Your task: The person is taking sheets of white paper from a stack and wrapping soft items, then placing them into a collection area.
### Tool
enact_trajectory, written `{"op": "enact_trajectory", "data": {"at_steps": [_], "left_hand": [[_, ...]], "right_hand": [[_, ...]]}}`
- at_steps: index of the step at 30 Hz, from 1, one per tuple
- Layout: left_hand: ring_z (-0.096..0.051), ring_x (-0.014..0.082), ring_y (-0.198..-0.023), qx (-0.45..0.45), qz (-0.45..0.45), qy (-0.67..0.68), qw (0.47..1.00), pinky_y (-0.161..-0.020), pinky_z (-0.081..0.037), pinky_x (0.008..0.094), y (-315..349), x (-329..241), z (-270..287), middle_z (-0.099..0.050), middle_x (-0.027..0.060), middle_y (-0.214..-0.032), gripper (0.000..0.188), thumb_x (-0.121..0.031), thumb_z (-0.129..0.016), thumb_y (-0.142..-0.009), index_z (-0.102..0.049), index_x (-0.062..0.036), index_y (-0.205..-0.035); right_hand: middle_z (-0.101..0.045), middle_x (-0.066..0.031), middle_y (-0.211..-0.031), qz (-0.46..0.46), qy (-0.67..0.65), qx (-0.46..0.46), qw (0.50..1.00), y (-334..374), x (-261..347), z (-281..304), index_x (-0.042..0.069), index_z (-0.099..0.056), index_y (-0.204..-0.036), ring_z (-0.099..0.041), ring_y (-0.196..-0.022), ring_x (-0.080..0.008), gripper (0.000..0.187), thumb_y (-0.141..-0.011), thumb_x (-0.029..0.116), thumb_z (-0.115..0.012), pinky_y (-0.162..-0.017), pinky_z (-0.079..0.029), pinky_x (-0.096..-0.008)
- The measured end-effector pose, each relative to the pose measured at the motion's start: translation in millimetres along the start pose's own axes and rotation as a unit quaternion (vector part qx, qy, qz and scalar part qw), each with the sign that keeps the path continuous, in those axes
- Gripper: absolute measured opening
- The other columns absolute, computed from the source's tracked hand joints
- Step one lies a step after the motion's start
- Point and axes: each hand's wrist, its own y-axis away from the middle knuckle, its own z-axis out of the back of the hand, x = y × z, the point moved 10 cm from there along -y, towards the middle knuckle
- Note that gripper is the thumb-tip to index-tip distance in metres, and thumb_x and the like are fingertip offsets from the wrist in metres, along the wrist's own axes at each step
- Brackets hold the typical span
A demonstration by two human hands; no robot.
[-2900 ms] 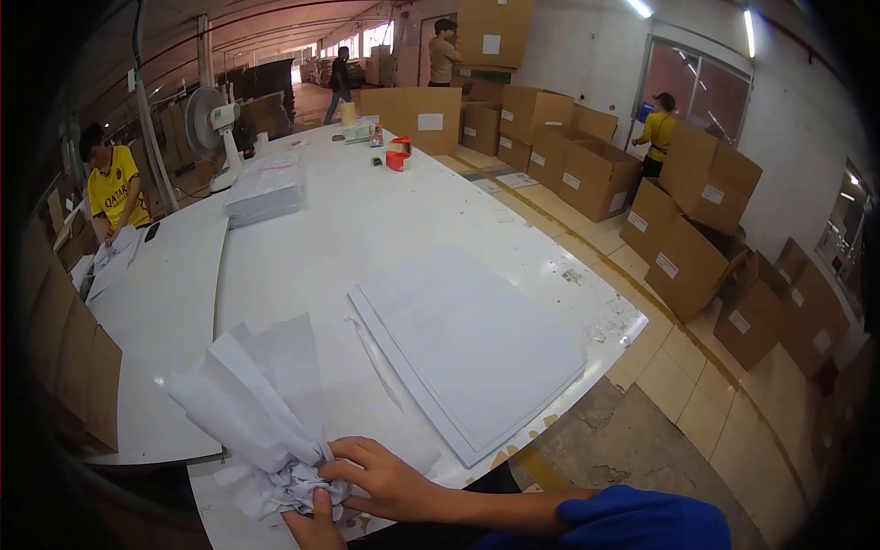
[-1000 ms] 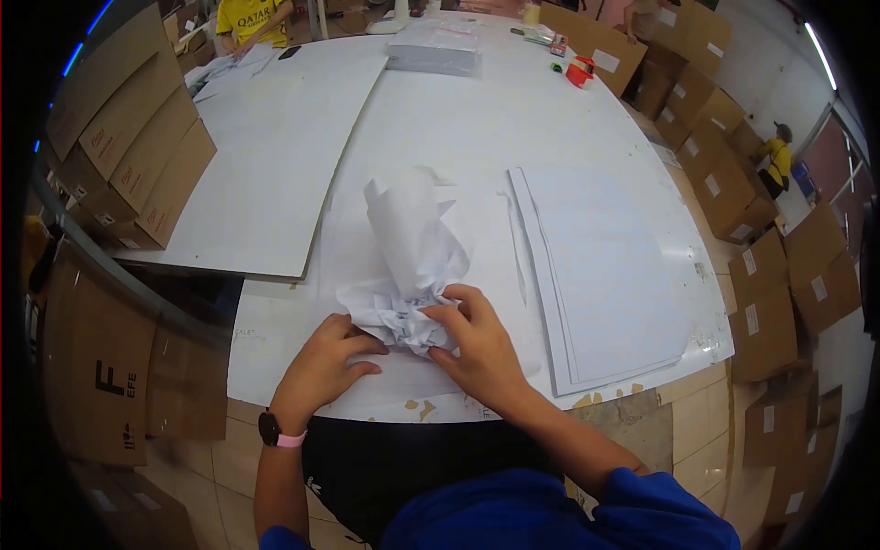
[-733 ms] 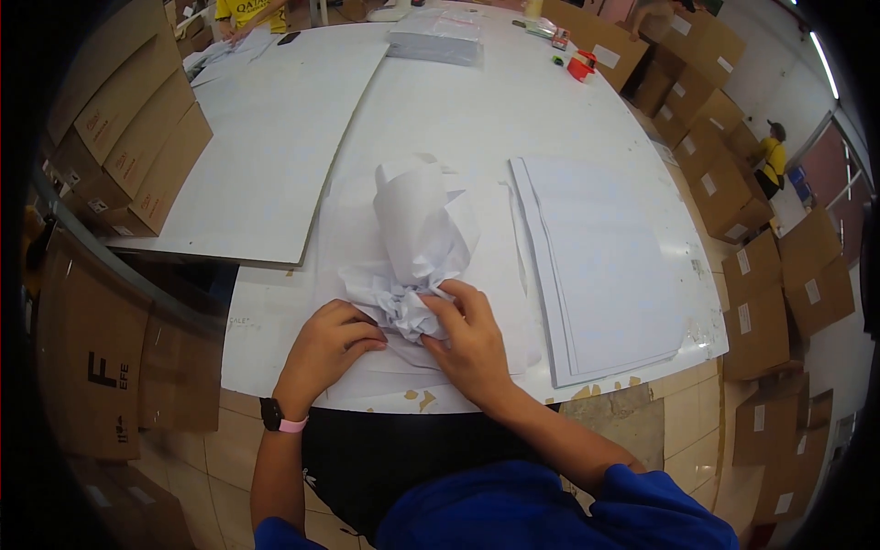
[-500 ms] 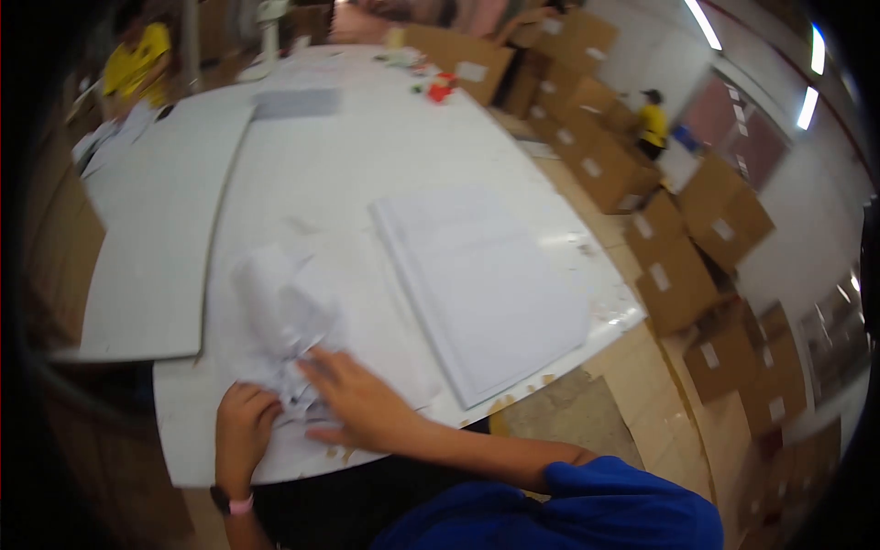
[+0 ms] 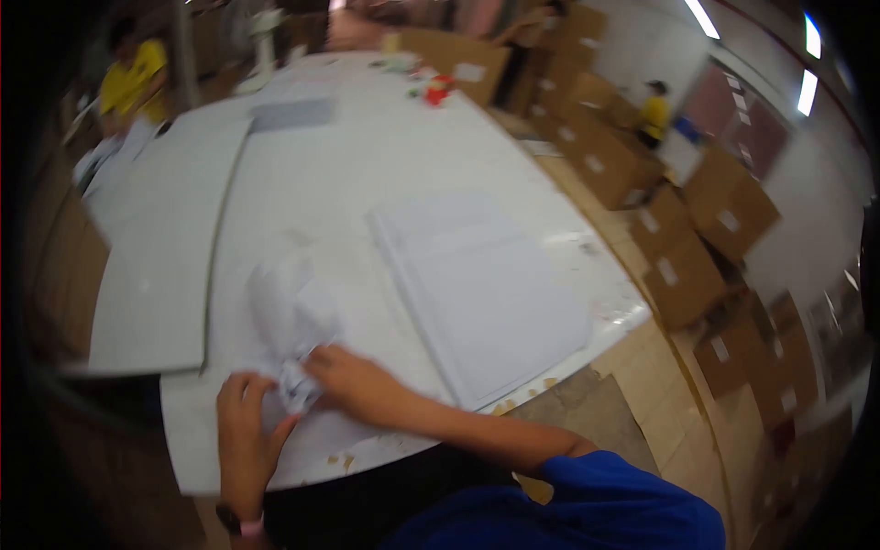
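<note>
Thin, crumpled white paper [image 5: 291, 312] lies bunched near the front edge of the white table, blurred in places. Its near end is gathered into a tight, dark-marked wad between my two hands. From the right, my right hand [image 5: 356, 383] grips this wad, fingers bent in and partly hidden. Just left of the wad is my left hand [image 5: 246, 426], thumb and fingers apart, their tips beside the paper. A flat stack of large white sheets [image 5: 481, 289] rests to the right of my right hand.
The white table [image 5: 312, 183] stretches away from me, with a raised white board [image 5: 160, 275] along its left. A grey stack [image 5: 291, 112] and a red object [image 5: 437, 90] are at the far end. Cardboard boxes [image 5: 610, 165] line the right; a person in yellow [image 5: 136, 82] sits far left.
My left hand has drawn slightly back, its thumb spreading away from the fingers. My right hand's spread fingers have closed in on the wad. The paper is bunched tighter.
</note>
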Motion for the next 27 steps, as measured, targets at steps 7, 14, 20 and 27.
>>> {"op": "enact_trajectory", "data": {"at_steps": [7,14,20,27], "left_hand": [[-0.073,0.0371,-0.11,0.015,-0.03,-0.027,0.999,-0.104,-0.054,0.0483,-2,18,-24,-0.077,0.0121,-0.11,0.039,-0.003,-0.091,-0.087,-0.073,-0.0057,-0.121],[-0.076,0.0351,-0.098,0.018,-0.055,-0.004,0.998,-0.091,-0.06,0.0458,8,6,-3,-0.08,0.0118,-0.101,0.02,0.001,-0.081,-0.096,-0.082,-0.0052,-0.114],[-0.076,0.0377,-0.094,0.035,-0.016,0.053,0.998,-0.084,-0.062,0.0438,11,13,-10,-0.079,0.0144,-0.106,0.03,0.009,-0.074,-0.097,-0.081,-0.0054,-0.122],[-0.077,0.0353,-0.095,0.05,0.007,0.069,0.996,-0.09,-0.061,0.0456,7,5,-13,-0.08,0.0144,-0.106,0.029,0.0,-0.082,-0.098,-0.078,-0.0048,-0.127]], "right_hand": [[-0.073,-0.0217,-0.141,-0.066,-0.017,0.011,0.998,-3,-8,29,-0.003,-0.076,-0.141,-0.07,-0.131,-0.0425,0.061,-0.09,0.023,-0.096,-0.114,-0.058,-0.0472],[-0.074,-0.0194,-0.144,-0.047,-0.012,0.078,0.996,-12,0,39,-0.002,-0.076,-0.142,-0.07,-0.135,-0.041,0.057,-0.093,0.021,-0.094,-0.115,-0.058,-0.0465],[-0.073,-0.0177,-0.145,-0.038,-0.017,0.117,0.992,-12,-5,38,0.0,-0.077,-0.144,-0.07,-0.133,-0.0398,0.054,-0.098,0.024,-0.09,-0.114,-0.058,-0.0467],[-0.073,-0.0226,-0.143,-0.046,-0.029,0.131,0.99,-15,-8,34,-0.006,-0.075,-0.142,-0.069,-0.134,-0.0426,0.048,-0.105,0.022,-0.085,-0.115,-0.056,-0.0467]]}}
